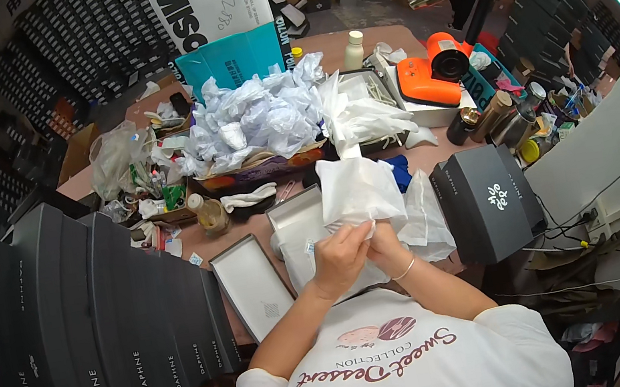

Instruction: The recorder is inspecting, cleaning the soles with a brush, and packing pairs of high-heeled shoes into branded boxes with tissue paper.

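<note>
Both hands are close together in front of my chest, at the lower edge of a soft white bag (360,189). My left hand (341,260) is closed, its thumb and fingers pinching the bag's edge. Right beside it, my right hand (387,244), with a bracelet at the wrist, grips the same edge; its fingertips are hidden behind the bag. The bag is puffed out, and its contents cannot be seen. Below and left of it lies an open grey shoebox (275,221) with white paper inside. Its separate lid or tray (252,277) rests on the table further left.
Stacked dark shoeboxes (114,313) stand at the left, and another dark shoebox (494,201) sits at the right. Crumpled white paper (257,117) fills a box at the back. An orange heat blower (429,77), a glass jar (209,213) and white sheets (426,220) surround the work spot.
</note>
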Tool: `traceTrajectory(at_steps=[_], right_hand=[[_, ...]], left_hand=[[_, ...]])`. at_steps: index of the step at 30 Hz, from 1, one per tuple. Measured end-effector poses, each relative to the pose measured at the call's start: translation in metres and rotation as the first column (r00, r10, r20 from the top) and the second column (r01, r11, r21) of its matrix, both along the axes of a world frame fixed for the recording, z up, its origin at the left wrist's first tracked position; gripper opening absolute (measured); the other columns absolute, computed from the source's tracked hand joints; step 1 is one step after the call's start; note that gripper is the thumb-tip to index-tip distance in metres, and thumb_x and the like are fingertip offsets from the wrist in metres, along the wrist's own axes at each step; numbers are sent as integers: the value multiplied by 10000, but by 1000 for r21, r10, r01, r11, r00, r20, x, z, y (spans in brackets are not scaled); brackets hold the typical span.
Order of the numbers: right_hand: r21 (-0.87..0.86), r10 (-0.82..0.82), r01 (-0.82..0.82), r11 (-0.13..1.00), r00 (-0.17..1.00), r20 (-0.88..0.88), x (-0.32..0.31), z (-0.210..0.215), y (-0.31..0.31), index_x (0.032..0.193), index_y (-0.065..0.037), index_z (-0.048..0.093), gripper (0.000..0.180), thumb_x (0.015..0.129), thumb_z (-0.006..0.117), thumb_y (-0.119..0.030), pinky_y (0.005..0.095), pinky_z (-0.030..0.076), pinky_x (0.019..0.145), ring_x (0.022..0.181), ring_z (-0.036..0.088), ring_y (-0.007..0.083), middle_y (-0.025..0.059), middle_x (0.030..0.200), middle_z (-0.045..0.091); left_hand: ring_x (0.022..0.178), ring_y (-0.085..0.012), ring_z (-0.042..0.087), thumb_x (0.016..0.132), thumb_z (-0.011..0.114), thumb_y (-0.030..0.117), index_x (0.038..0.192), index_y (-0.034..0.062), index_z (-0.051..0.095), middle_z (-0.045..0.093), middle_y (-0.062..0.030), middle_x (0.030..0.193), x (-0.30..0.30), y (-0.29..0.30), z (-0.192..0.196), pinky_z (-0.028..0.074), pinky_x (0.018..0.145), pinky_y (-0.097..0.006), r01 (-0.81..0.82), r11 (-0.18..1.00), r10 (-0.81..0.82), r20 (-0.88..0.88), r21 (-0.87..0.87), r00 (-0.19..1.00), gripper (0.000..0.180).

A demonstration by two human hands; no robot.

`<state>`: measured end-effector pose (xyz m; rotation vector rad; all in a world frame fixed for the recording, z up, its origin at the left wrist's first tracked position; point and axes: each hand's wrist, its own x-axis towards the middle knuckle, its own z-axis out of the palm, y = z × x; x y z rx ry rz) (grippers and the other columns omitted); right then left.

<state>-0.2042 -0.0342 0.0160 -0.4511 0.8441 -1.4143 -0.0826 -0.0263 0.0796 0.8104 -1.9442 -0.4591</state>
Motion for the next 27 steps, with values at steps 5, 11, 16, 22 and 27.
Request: traceTrajectory(at_steps=[5, 11, 16, 22, 27], right_hand=[[-76, 160, -148, 986, 970, 184, -27, -5, -9, 1300, -57, 413, 407, 936, 482, -226, 335, 483, 899, 1058, 555, 206, 69, 1202, 545], [-253, 229, -175, 951, 952, 201, -52, 3, 6, 1354, -63, 363, 455, 960, 428, -279, 347, 469, 932, 1122, 521, 207, 89, 1284, 494], [-180, 384, -351, 919, 899, 210, -54, 9, 28, 1347, -60, 365, 451, 960, 420, -285, 352, 460, 943, 1132, 511, 214, 92, 1288, 486], [-199, 208, -184, 963, 972, 107, -5, 2, 32, 1307, -65, 392, 428, 936, 461, -266, 347, 459, 936, 1120, 512, 210, 84, 1245, 503], [-278, -39, -20, 960, 978, -207, 9, -14, 19, 1274, -68, 414, 410, 916, 495, -251, 343, 458, 930, 1111, 513, 207, 77, 1208, 518]], left_hand=[[552, -239, 554, 669, 650, -19, 1001, 57, 644, 539, -66, 685, -8, 13, 4, 448, 495, -330, 156, 984, -158, -9, -81, 987, 340], [953, -203, 572, 784, 690, 174, 1173, 51, 525, 574, -96, 1055, 17, 43, 16, 473, 768, -359, 16, 996, -11, -59, 91, 998, 440], [1137, -219, 495, 884, 608, 221, 1262, 12, 442, 488, -150, 1268, 57, -20, -38, 411, 943, -386, 459, 369, 570, -587, 808, 575, 463], [968, -182, 600, 903, 582, 185, 1154, -4, 528, 616, -92, 1077, 60, -29, -20, 462, 894, -326, 471, 620, 463, -777, 628, 427, 319], [965, -182, 592, 915, 574, 259, 1185, -38, 522, 624, -71, 1004, 23, 23, 7, 418, 929, -323, 325, 706, 429, -746, 628, 510, 405]])
